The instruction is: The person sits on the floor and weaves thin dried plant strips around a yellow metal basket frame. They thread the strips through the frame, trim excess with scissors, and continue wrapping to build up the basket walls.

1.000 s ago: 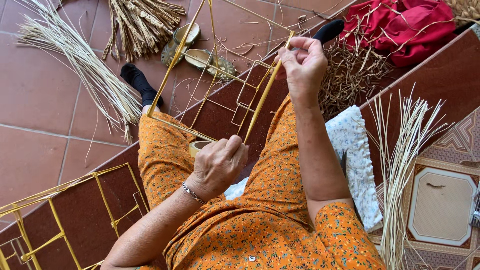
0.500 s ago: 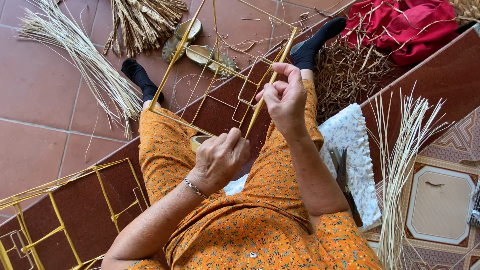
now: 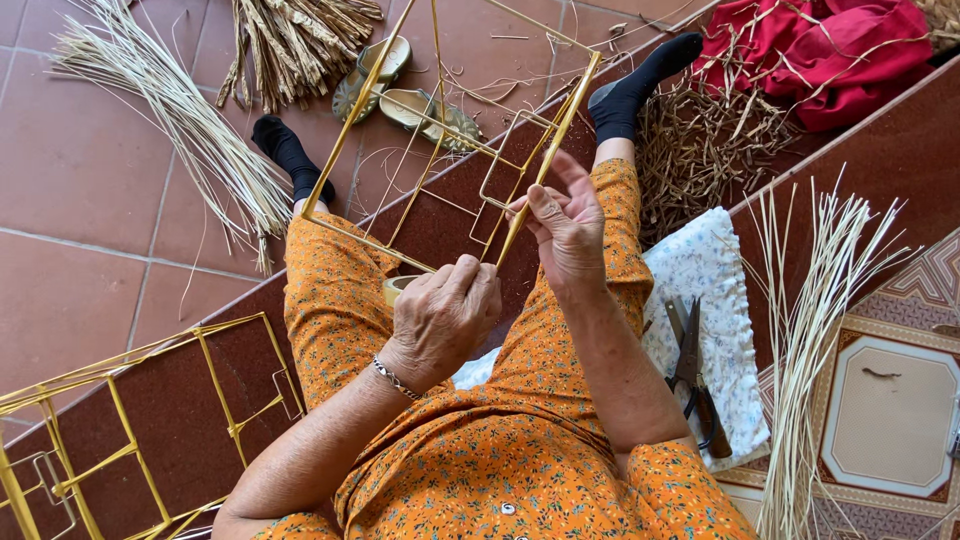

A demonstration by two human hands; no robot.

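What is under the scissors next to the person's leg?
The scissors lie on a white flowered cloth. The cloth hides whatever is below it, and the leg covers its left edge.
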